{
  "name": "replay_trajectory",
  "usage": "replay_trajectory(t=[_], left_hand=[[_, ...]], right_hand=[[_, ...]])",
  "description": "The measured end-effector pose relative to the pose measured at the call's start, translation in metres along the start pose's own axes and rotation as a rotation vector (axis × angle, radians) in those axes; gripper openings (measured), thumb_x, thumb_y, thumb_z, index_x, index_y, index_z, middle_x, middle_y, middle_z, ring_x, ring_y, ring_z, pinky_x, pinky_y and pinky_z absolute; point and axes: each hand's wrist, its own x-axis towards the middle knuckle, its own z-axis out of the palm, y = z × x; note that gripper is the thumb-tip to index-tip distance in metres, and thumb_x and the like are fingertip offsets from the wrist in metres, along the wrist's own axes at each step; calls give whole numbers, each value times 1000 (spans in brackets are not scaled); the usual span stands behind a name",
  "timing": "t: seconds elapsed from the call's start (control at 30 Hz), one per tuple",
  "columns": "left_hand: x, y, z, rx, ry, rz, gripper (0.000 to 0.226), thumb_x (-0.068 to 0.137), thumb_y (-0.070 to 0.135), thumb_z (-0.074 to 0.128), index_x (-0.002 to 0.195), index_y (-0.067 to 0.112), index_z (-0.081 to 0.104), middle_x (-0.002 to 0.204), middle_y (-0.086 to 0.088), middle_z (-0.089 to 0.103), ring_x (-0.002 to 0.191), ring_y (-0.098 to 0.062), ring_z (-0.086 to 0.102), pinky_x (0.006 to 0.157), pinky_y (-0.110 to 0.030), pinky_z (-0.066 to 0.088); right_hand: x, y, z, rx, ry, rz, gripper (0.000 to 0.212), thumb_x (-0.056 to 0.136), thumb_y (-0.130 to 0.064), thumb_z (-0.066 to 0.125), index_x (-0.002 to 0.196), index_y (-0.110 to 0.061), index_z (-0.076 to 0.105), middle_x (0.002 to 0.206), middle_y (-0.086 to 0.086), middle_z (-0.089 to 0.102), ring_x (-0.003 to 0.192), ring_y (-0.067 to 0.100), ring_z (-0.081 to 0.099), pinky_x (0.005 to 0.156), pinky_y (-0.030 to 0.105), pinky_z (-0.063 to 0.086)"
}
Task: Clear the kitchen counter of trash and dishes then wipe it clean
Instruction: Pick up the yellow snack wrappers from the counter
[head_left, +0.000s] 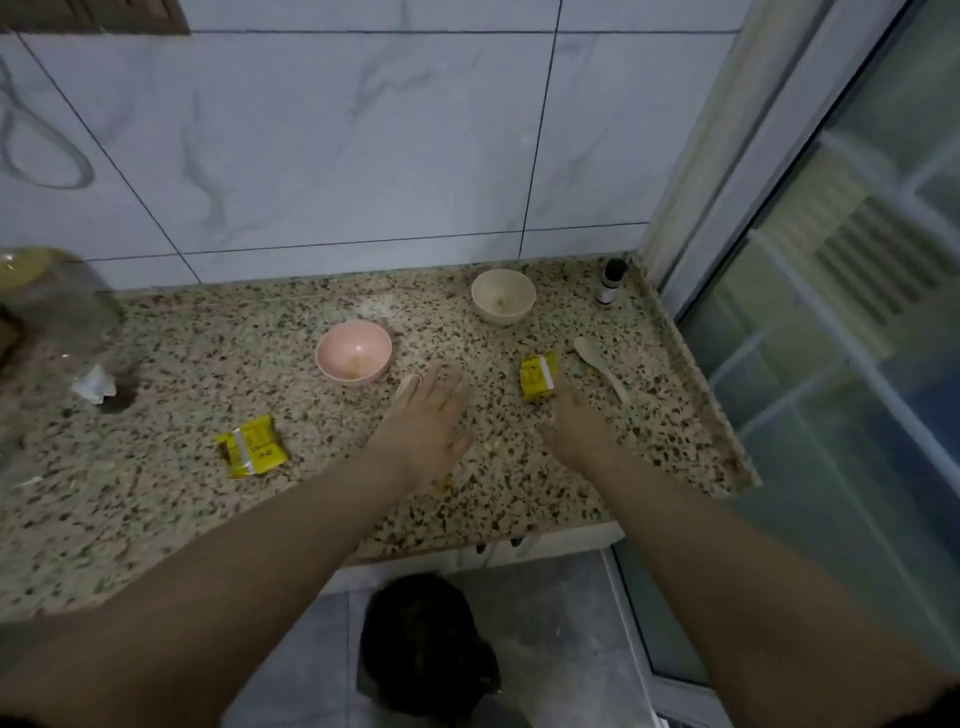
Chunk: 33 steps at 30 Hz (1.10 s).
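Yellow crumpled foil wrapper (538, 376) lies just beyond the right hand (579, 426), whose loose-fingered grip holds nothing; left hand (426, 415) flat, farther off.

Faint print on the wrappers, none of it legible

The yellow wrapper (252, 447) toward the counter's (156, 519) front edge carries dark marks too blurred to read; the yellow wrapper (538, 376) nearer the right edge and the small bottle's (609, 283) label in the back right corner are equally unreadable.
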Motion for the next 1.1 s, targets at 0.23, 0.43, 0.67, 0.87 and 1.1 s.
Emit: replay_trajectory(t=[0.23, 0.43, 0.67, 0.87, 1.1], left_hand=[[53, 4, 24, -98, -34, -21, 63, 101, 50, 33, 156, 25, 15, 165, 2, 0, 152, -21, -6, 124, -43, 0], [56, 2, 50, -187, -8, -109, 61, 102, 49, 33, 156, 27, 16, 165, 5, 2, 152, -21, 0, 124, -43, 4], [39, -11, 59, -270, 61, -121, 49, 101, 43, 41, 148, 31, 34, 164, 7, 15, 152, -21, 5, 123, -44, 14], [22, -29, 56, -194, 120, -162, 52, 100, 47, 35, 146, 22, 42, 161, 0, 24, 151, -23, 14, 122, -47, 19], [-5, -61, 46, -150, 86, -362, 63, 98, 40, 47, 155, 23, 24, 164, 1, 14, 151, -28, 10, 122, -45, 15]], right_hand=[[62, 13, -11, 63, 103, 76, 74, 94, -31, 58, 155, -16, 19, 152, 18, 34, 133, 37, 41, 103, 47, 42], [98, 12, -9, 68, 146, 221, 73, 92, -43, 60, 149, -8, 32, 148, 18, 39, 133, 36, 42, 101, 45, 43], [118, 2, 0, 59, 149, 234, 73, 88, -42, 66, 144, -5, 38, 143, 20, 44, 130, 37, 44, 104, 44, 44], [118, -15, 7, 68, 121, 263, 70, 87, -33, 69, 143, -8, 36, 142, 19, 45, 130, 37, 45, 103, 46, 44], [112, -32, 20, 88, 80, 257, 54, 86, -31, 65, 133, -11, 48, 131, 16, 57, 119, 36, 55, 97, 43, 49]])
